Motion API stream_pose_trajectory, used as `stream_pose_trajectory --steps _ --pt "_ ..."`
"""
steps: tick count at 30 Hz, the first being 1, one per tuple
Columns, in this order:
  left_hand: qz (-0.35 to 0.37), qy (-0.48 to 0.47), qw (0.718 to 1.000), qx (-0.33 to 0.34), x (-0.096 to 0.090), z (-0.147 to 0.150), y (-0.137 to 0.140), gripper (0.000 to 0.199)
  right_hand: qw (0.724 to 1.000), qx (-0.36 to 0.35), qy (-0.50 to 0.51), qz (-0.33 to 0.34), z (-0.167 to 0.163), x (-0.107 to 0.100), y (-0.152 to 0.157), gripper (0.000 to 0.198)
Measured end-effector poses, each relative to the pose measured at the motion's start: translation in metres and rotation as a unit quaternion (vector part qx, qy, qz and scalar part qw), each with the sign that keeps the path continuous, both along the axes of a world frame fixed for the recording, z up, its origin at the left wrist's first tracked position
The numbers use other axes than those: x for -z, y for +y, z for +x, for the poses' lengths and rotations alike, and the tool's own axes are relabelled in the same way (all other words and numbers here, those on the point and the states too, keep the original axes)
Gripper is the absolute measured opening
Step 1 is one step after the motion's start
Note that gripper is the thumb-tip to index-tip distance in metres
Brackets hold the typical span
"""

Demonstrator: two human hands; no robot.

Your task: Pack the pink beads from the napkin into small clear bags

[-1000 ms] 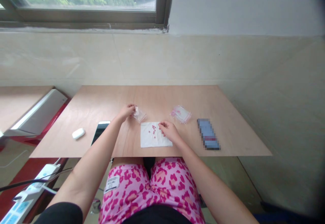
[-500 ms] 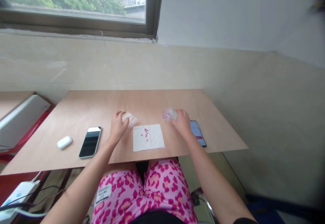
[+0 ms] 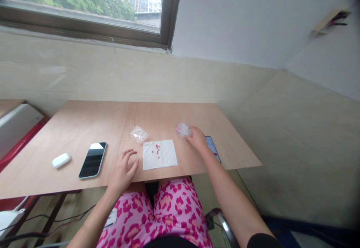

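Observation:
My left hand (image 3: 123, 170) is empty, its fingers apart and curved above the table's front part, left of a white paper napkin (image 3: 166, 158). Several small red beads or pieces (image 3: 157, 148) lie scattered on the napkin; their exact kind is too small to tell. Beyond the napkin's left corner rests a clear plastic bag (image 3: 139, 134), untouched. My right hand (image 3: 197, 140) pinches the right side of another clear plastic bag (image 3: 182, 130) with pinkish-red bits showing in it. Part of that bag is hidden by the fingers.
A phone with a dark screen (image 3: 92, 161) and a white earphone case (image 3: 61, 160) lie on the left of the wooden table (image 3: 112, 116). Another phone (image 3: 213, 148) lies partly under my right forearm. A wall and window (image 3: 84, 30) stand behind the table.
My left hand has let go of the clear bag on the left and drawn back toward me. My right hand stays at its bag. The whole view has shifted slightly.

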State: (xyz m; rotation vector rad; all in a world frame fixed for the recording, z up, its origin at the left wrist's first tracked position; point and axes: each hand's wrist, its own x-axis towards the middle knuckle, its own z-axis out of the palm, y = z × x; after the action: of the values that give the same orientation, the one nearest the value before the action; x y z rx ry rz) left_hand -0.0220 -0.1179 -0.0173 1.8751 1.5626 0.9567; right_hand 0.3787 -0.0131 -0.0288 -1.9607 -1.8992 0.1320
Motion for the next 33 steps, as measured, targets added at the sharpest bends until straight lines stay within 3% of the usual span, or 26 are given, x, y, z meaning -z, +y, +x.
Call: stream_pose_trajectory --steps 9,14,17,20,23,25,27,29,33 --pt "-0.020 -0.009 0.999 0.032 0.006 -0.003 0.003 0.028 1.000 -0.006 0.015 0.013 0.006 -0.002 -0.009 0.047" --pt "-0.033 -0.050 0.998 0.030 -0.007 0.000 -0.001 0.026 0.995 -0.035 0.080 0.043 0.001 -0.022 -0.021 0.043" --pt "-0.092 -0.136 0.986 0.032 -0.015 0.009 -0.005 0.030 0.981 -0.093 0.167 0.024 -0.020 -0.044 -0.038 0.041" --pt "-0.190 -0.287 0.938 0.040 -0.019 0.026 -0.010 0.043 0.950 -0.172 0.260 -0.009 -0.060 -0.070 -0.064 0.040" --pt "-0.285 -0.450 0.844 0.071 -0.021 0.043 -0.016 0.061 0.896 -0.224 0.371 -0.102 -0.106 -0.088 -0.094 0.041" --pt "-0.310 -0.509 0.799 0.087 -0.022 0.051 -0.020 0.064 0.853 -0.259 0.426 -0.153 -0.131 -0.089 -0.109 0.046" --pt "-0.301 -0.519 0.796 0.085 -0.022 0.053 -0.022 0.061 0.833 -0.263 0.458 -0.163 -0.148 -0.079 -0.117 0.047" --pt "-0.285 -0.496 0.818 0.067 -0.020 0.051 -0.022 0.061 0.813 -0.237 0.503 -0.171 -0.156 -0.063 -0.119 0.059" --pt "-0.251 -0.416 0.872 0.052 -0.014 0.041 -0.016 0.060 0.745 -0.135 0.620 -0.206 -0.158 -0.032 -0.116 0.076"
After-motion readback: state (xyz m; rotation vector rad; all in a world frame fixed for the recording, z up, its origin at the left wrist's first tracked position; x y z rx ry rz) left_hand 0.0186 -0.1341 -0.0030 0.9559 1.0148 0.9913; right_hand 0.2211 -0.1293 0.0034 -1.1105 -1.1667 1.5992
